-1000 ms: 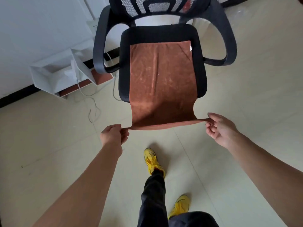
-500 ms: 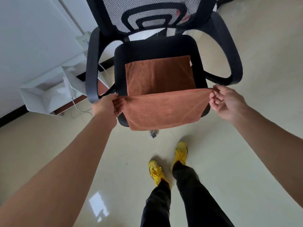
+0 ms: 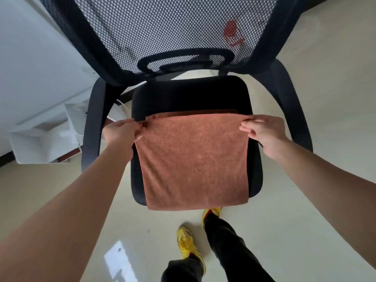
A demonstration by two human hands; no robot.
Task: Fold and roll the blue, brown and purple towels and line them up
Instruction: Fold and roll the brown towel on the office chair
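Observation:
The brown towel [image 3: 193,159] lies folded in half on the black seat of an office chair [image 3: 191,94]. Its fold hangs slightly over the seat's front edge. My left hand [image 3: 122,131] pinches the top layer's far left corner. At the far right corner, my right hand [image 3: 262,131] pinches the same layer. The top layer's edge sits just short of the lower layer's far edge, which shows as a thin strip behind it. No blue or purple towel is in view.
The chair's mesh backrest [image 3: 173,31] rises close ahead, with armrests on the left [image 3: 91,129] and right [image 3: 293,110]. A white shelf unit [image 3: 44,139] with a cable stands by the wall at left. My legs and yellow shoes [image 3: 187,243] are below on the tiled floor.
Both hands carried the towel's near edge up and over toward the backrest, folding the towel in half on the seat. The view moved closer to the chair.

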